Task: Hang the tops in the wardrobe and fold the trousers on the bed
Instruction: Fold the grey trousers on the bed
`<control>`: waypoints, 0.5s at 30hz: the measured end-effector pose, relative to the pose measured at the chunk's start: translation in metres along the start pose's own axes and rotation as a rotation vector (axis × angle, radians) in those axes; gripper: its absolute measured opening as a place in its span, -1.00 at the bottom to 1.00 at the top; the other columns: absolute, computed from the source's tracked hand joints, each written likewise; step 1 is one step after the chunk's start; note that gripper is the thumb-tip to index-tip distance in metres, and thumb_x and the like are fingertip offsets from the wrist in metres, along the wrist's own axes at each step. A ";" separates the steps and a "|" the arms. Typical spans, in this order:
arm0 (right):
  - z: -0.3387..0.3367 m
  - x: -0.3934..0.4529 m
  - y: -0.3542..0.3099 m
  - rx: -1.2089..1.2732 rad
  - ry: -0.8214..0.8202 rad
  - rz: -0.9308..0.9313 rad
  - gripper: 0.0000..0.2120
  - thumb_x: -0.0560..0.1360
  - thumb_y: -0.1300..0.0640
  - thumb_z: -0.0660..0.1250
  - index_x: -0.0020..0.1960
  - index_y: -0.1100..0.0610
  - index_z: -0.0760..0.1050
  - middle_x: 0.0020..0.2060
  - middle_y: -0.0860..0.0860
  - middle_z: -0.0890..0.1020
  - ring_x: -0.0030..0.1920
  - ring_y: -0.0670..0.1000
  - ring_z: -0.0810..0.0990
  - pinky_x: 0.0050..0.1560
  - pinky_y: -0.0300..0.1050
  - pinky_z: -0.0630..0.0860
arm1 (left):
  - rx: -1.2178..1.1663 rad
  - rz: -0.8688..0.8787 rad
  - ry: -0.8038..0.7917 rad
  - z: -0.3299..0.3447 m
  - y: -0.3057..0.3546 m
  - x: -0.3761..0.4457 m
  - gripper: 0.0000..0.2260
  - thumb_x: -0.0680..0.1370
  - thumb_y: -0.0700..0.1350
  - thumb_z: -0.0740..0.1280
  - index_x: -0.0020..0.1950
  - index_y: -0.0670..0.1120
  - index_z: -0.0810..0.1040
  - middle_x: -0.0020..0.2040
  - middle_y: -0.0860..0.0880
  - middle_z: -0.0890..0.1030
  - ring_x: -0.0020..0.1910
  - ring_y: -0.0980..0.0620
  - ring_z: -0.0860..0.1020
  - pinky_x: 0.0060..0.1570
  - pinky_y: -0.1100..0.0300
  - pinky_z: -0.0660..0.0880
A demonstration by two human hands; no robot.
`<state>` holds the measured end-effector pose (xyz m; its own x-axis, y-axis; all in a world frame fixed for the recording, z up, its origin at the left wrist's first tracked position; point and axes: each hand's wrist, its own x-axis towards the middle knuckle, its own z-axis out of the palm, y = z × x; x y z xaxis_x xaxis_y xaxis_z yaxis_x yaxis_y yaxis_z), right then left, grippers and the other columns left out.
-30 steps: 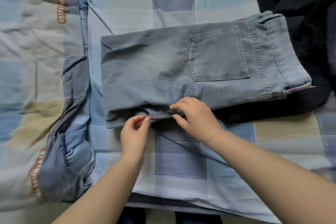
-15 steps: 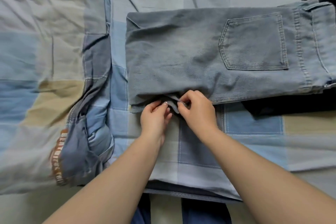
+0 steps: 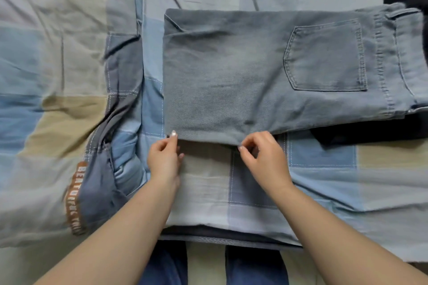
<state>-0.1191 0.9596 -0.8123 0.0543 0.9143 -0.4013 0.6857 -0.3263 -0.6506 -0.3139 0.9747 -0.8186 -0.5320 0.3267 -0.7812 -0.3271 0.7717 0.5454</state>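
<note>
My hands have moved apart along the near edge of the jeans (image 3: 266, 71), which lie folded on the bed (image 3: 69, 58) with the back pocket (image 3: 326, 55) facing up. A moment ago both hands were close together, tucking a loose bit of cloth under that edge; now the edge looks straight and the loose bit is gone. My left hand (image 3: 165, 159) touches the near left corner with its fingers (image 3: 173, 134) bent, and I cannot tell if it pinches the cloth or just rests there. My right hand (image 3: 264, 155) has its fingers curled at the middle of the edge, pinching the denim, I think. So this fold looks almost tidy. The waistband (image 3: 407, 53) runs off the right side of the view. A black garment (image 3: 370, 133) pokes out from under the jeans, mostly hidden, so I cannot say what it is.
</note>
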 end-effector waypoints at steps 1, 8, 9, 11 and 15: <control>-0.002 0.005 -0.004 0.059 0.061 -0.001 -0.92 0.44 0.16 0.41 -0.13 0.07 0.52 -0.17 -0.10 0.47 -0.21 -0.07 0.46 -0.13 -0.19 0.38 | 0.097 0.095 0.046 -0.004 0.001 0.005 -0.82 0.55 -0.03 0.36 -0.17 -0.11 0.49 -0.23 -0.06 0.50 -0.26 0.04 0.45 -0.27 0.23 0.41; -0.030 0.078 -0.017 -0.071 0.134 -0.117 -0.63 0.48 0.08 0.39 0.25 0.17 0.50 0.32 0.12 0.44 0.33 0.11 0.38 0.37 0.01 0.25 | 0.341 0.442 -0.085 0.028 0.067 0.048 -0.60 0.50 -0.05 0.42 0.26 -0.18 0.46 0.11 -0.08 0.57 0.05 0.06 0.54 0.08 0.26 0.43; -0.033 0.091 -0.020 -0.070 0.127 -0.119 -0.58 0.50 0.07 0.37 0.31 0.20 0.46 0.38 0.14 0.38 0.39 0.11 0.32 0.42 0.00 0.20 | 0.368 0.423 -0.161 0.037 0.076 0.054 -0.58 0.50 -0.03 0.42 0.28 -0.18 0.45 0.13 -0.07 0.59 0.06 0.05 0.56 0.11 0.22 0.46; -0.039 0.120 -0.028 0.022 0.199 -0.136 -0.54 0.54 0.12 0.31 0.39 0.25 0.36 0.44 0.17 0.31 0.46 0.12 0.24 0.48 -0.07 0.10 | 0.397 0.377 -0.286 0.051 0.092 0.069 -0.56 0.49 0.02 0.43 0.28 -0.16 0.47 0.16 -0.07 0.61 0.07 0.02 0.59 0.14 0.14 0.50; -0.046 0.186 -0.032 0.258 0.357 -0.058 -0.50 0.60 0.14 0.19 0.49 0.23 0.17 0.49 0.14 0.22 0.51 0.05 0.13 0.46 -0.23 -0.02 | 0.470 0.289 -0.423 0.056 0.102 0.091 -0.52 0.47 0.07 0.43 0.31 -0.11 0.46 0.16 -0.04 0.62 0.10 -0.03 0.60 0.18 0.05 0.50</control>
<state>-0.0971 1.1514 -0.8364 0.2989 0.9438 -0.1409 0.4941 -0.2793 -0.8233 -0.3523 1.1135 -0.8511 -0.1652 0.6657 -0.7277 0.2056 0.7449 0.6347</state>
